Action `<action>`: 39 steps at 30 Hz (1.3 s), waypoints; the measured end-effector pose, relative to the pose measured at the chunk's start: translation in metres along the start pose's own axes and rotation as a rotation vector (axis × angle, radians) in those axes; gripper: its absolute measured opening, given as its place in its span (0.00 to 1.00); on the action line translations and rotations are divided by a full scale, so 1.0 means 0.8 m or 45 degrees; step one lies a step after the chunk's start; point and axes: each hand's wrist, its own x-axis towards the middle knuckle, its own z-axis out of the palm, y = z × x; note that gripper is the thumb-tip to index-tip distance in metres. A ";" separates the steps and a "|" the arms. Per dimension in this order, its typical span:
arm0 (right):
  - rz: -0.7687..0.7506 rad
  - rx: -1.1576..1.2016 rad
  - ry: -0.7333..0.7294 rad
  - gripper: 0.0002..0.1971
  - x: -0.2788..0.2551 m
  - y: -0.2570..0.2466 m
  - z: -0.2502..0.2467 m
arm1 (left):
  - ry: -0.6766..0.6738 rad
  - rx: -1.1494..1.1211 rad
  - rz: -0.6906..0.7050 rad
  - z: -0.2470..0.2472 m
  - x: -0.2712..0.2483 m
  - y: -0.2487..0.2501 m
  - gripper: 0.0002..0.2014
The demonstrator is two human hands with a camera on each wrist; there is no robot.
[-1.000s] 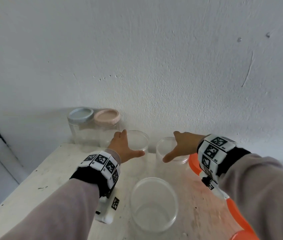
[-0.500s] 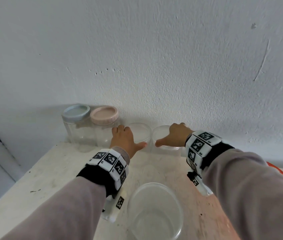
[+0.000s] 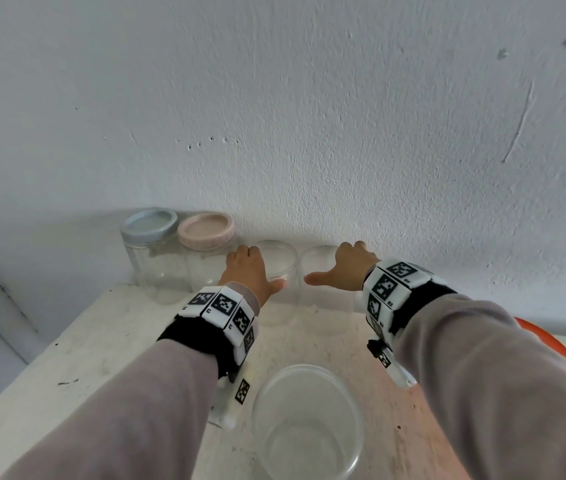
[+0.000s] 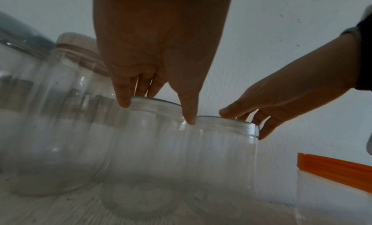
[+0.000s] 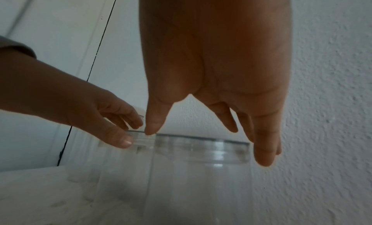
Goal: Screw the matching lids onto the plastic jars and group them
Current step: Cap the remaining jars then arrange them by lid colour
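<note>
Head view: we see a white surface (image 3: 77, 344) against the wall, four jars lined along it. Our left hand (image 3: 246, 271) grips the rim of the third open jar (image 3: 279, 268) from above; our right hand (image 3: 343, 268) likewise grips the fourth jar (image 3: 318, 265), touching beside it.

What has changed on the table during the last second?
Both hands pushed their open jars back toward the wall: left hand with one jar, right hand with the other. Both now stand beside the pink-lidded jar. Blue-lidded jar and near jar stayed.
</note>
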 end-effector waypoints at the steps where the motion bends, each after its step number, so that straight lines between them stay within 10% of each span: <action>1: -0.009 -0.029 0.016 0.46 -0.004 0.000 -0.003 | -0.002 -0.033 0.005 -0.002 -0.003 -0.002 0.37; 15: -0.508 0.096 0.099 0.35 -0.168 0.051 -0.047 | -0.131 -0.130 0.217 -0.104 -0.142 -0.080 0.25; 26: -0.440 0.055 -0.150 0.35 -0.291 0.143 0.004 | -0.615 0.134 -0.056 -0.133 -0.302 -0.227 0.35; 39: -0.284 0.109 -0.163 0.43 -0.349 0.173 0.050 | -0.428 0.000 -0.283 -0.105 -0.371 -0.269 0.50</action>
